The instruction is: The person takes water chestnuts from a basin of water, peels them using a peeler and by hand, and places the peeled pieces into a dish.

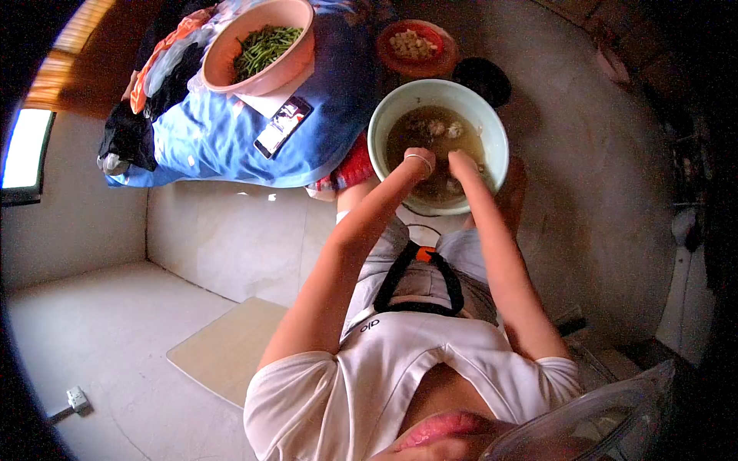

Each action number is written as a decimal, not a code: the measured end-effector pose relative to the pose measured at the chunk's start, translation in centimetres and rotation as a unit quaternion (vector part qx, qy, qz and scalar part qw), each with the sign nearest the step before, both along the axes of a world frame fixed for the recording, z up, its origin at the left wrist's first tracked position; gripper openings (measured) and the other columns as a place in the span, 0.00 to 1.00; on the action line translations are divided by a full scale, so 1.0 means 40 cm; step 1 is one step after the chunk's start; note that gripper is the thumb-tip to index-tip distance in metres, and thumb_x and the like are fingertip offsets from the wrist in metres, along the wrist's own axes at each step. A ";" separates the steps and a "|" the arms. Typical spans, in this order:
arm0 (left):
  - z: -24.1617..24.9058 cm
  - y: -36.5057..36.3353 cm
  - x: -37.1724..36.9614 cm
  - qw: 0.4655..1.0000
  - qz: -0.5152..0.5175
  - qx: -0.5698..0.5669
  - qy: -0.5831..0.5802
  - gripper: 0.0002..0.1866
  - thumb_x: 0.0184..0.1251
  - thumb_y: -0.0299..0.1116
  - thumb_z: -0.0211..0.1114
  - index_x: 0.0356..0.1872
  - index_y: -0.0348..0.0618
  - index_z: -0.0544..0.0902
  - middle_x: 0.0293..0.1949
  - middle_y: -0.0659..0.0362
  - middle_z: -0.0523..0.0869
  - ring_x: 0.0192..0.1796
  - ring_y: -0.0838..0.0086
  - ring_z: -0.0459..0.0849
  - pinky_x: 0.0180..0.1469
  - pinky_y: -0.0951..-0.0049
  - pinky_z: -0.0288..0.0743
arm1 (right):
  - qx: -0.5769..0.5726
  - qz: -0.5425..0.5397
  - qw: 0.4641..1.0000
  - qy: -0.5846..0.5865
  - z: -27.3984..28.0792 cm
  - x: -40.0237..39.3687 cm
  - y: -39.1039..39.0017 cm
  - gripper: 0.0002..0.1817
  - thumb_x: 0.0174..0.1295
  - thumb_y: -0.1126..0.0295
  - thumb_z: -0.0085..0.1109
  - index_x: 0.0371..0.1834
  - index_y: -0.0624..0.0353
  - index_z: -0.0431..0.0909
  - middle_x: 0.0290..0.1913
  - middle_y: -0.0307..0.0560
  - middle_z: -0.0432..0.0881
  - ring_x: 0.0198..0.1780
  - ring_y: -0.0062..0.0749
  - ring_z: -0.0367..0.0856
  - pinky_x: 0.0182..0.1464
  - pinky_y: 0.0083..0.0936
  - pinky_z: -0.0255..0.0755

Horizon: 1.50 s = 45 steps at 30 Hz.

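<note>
Both of my hands reach into a pale green bucket (498, 142) of murky brown water (403, 137). My left hand (420, 160), with a thin band at the wrist, dips in near the left of the middle. Close beside it on the right, my right hand (462, 164) goes into the same water. The fingers of both hands are hidden below the surface, and I cannot tell what they hold. Pale lumpy pieces (446, 128) show at the surface just beyond my hands.
Left of the bucket, a blue cloth (223, 146) bears a pink basin (219, 65) of green beans (265, 52), a phone (283, 127) and piled clothes (165, 69). Behind the bucket stand a red bowl (438, 48) of pale chunks (413, 44) and a black round object (484, 81).
</note>
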<state>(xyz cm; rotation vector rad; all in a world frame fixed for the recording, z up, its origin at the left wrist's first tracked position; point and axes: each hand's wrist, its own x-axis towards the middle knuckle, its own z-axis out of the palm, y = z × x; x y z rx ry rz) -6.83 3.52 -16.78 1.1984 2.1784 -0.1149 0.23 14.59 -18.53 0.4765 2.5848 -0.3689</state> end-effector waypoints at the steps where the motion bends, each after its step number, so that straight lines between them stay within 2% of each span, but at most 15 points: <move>1: -0.058 0.011 0.009 0.999 -0.032 0.002 0.008 0.12 0.52 0.31 0.55 0.36 0.43 0.81 0.41 0.53 0.81 0.45 0.63 0.79 0.41 0.65 0.74 | 0.025 -0.040 0.998 -0.029 0.028 0.000 -0.010 0.13 0.52 0.79 0.45 0.43 0.66 0.70 0.52 0.59 0.68 0.50 0.50 0.69 0.48 0.39 0.68; 3: -0.191 0.043 -0.011 0.990 -0.137 -0.008 -0.017 0.11 0.52 0.32 0.57 0.37 0.42 0.81 0.41 0.55 0.81 0.45 0.64 0.79 0.41 0.66 0.74 | -0.003 -0.038 0.998 -0.040 0.043 -0.003 -0.005 0.16 0.52 0.79 0.46 0.46 0.66 0.66 0.54 0.59 0.65 0.52 0.50 0.68 0.50 0.39 0.66; 7: -0.095 0.006 -0.037 0.999 0.015 0.027 -0.023 0.11 0.50 0.33 0.59 0.35 0.41 0.82 0.40 0.55 0.81 0.43 0.61 0.79 0.39 0.66 0.74 | 0.002 -0.077 0.997 0.015 0.075 0.008 -0.008 0.24 0.52 0.76 0.50 0.54 0.65 0.58 0.56 0.62 0.61 0.56 0.51 0.64 0.54 0.39 0.63; 12: -0.162 0.015 -0.039 0.994 -0.090 0.028 -0.060 0.11 0.48 0.31 0.59 0.34 0.41 0.82 0.34 0.53 0.82 0.40 0.61 0.80 0.38 0.67 0.74 | -0.118 -0.156 0.976 0.099 0.157 0.031 -0.007 0.24 0.52 0.73 0.52 0.54 0.62 0.59 0.55 0.62 0.63 0.54 0.52 0.66 0.53 0.38 0.62; 18: -0.263 0.022 -0.034 0.976 -0.019 0.101 -0.193 0.11 0.47 0.31 0.59 0.32 0.39 0.81 0.33 0.51 0.82 0.39 0.62 0.80 0.39 0.68 0.74 | -0.074 -0.111 0.987 0.094 0.149 0.050 0.025 0.18 0.57 0.66 0.46 0.51 0.61 0.64 0.39 0.58 0.76 0.41 0.48 0.75 0.43 0.38 0.68; 24: -0.196 -0.015 -0.038 0.985 -0.049 0.032 -0.162 0.09 0.49 0.31 0.56 0.30 0.41 0.82 0.33 0.52 0.82 0.37 0.64 0.80 0.37 0.69 0.74 | -0.104 -0.133 0.970 0.177 0.110 0.076 0.016 0.15 0.59 0.66 0.44 0.46 0.61 0.66 0.31 0.54 0.77 0.34 0.42 0.77 0.38 0.37 0.68; 26: -0.169 -0.025 -0.035 0.984 -0.050 0.027 -0.168 0.09 0.50 0.30 0.55 0.30 0.41 0.82 0.33 0.52 0.82 0.36 0.64 0.80 0.37 0.69 0.74 | -0.101 -0.153 0.968 0.171 0.107 0.084 0.012 0.18 0.56 0.67 0.45 0.48 0.66 0.67 0.39 0.62 0.75 0.41 0.54 0.74 0.45 0.40 0.68; 30: -0.065 -0.051 -0.040 0.977 0.004 0.068 -0.202 0.09 0.51 0.30 0.54 0.29 0.43 0.82 0.33 0.53 0.82 0.34 0.65 0.80 0.36 0.70 0.74 | -0.107 -0.118 0.956 0.246 0.094 0.104 0.015 0.19 0.56 0.68 0.47 0.49 0.67 0.65 0.37 0.62 0.76 0.40 0.53 0.75 0.44 0.39 0.69; 33: 0.034 -0.071 -0.046 0.933 0.109 0.151 -0.307 0.09 0.52 0.30 0.53 0.28 0.44 0.82 0.33 0.53 0.82 0.33 0.66 0.81 0.35 0.70 0.74 | -0.157 -0.152 0.939 0.266 0.144 0.109 0.011 0.13 0.57 0.70 0.47 0.44 0.63 0.64 0.27 0.51 0.76 0.31 0.41 0.77 0.37 0.34 0.68; 35: 0.103 -0.090 -0.030 0.922 0.133 0.184 -0.314 0.10 0.50 0.32 0.55 0.33 0.47 0.81 0.33 0.52 0.82 0.34 0.64 0.81 0.36 0.69 0.73 | -0.345 -0.236 0.874 0.247 0.226 0.104 -0.015 0.14 0.57 0.69 0.48 0.45 0.63 0.64 0.27 0.52 0.76 0.31 0.40 0.78 0.34 0.33 0.69; 36: 0.073 -0.094 -0.029 0.922 0.134 0.184 -0.314 0.10 0.50 0.32 0.55 0.33 0.47 0.81 0.33 0.52 0.82 0.34 0.64 0.81 0.36 0.69 0.73 | -0.346 -0.235 0.874 0.247 0.210 0.102 -0.015 0.14 0.57 0.69 0.48 0.45 0.63 0.64 0.27 0.52 0.76 0.31 0.40 0.78 0.34 0.33 0.69; 38: 0.017 -0.103 -0.019 0.989 -0.020 0.147 0.013 0.14 0.49 0.34 0.57 0.39 0.46 0.79 0.34 0.51 0.82 0.36 0.62 0.81 0.37 0.66 0.72 | 0.013 -0.035 0.988 0.147 0.150 0.102 -0.011 0.21 0.57 0.63 0.50 0.50 0.63 0.63 0.31 0.55 0.77 0.33 0.44 0.77 0.34 0.35 0.70; 40: 0.037 -0.114 -0.027 0.990 0.009 0.140 0.005 0.16 0.49 0.37 0.58 0.42 0.46 0.77 0.34 0.50 0.81 0.36 0.59 0.80 0.38 0.65 0.71 | -0.028 -0.054 0.979 0.196 0.145 0.100 -0.009 0.21 0.57 0.63 0.50 0.50 0.64 0.63 0.27 0.52 0.77 0.30 0.41 0.76 0.31 0.32 0.70; 43: 0.089 -0.134 -0.016 0.906 0.084 0.393 -0.130 0.11 0.51 0.38 0.56 0.33 0.45 0.78 0.31 0.49 0.80 0.34 0.53 0.78 0.36 0.63 0.71 | -0.340 -0.260 0.875 0.226 0.287 0.100 -0.048 0.12 0.56 0.67 0.50 0.38 0.66 0.69 0.28 0.58 0.76 0.32 0.47 0.76 0.37 0.37 0.68; 45: 0.048 -0.130 -0.017 0.908 0.098 0.388 -0.124 0.10 0.52 0.38 0.56 0.32 0.45 0.78 0.31 0.49 0.80 0.34 0.53 0.77 0.36 0.62 0.71 | -0.170 -0.158 0.952 0.201 0.178 0.086 -0.007 0.13 0.56 0.66 0.50 0.35 0.67 0.70 0.29 0.58 0.76 0.32 0.48 0.76 0.36 0.37 0.68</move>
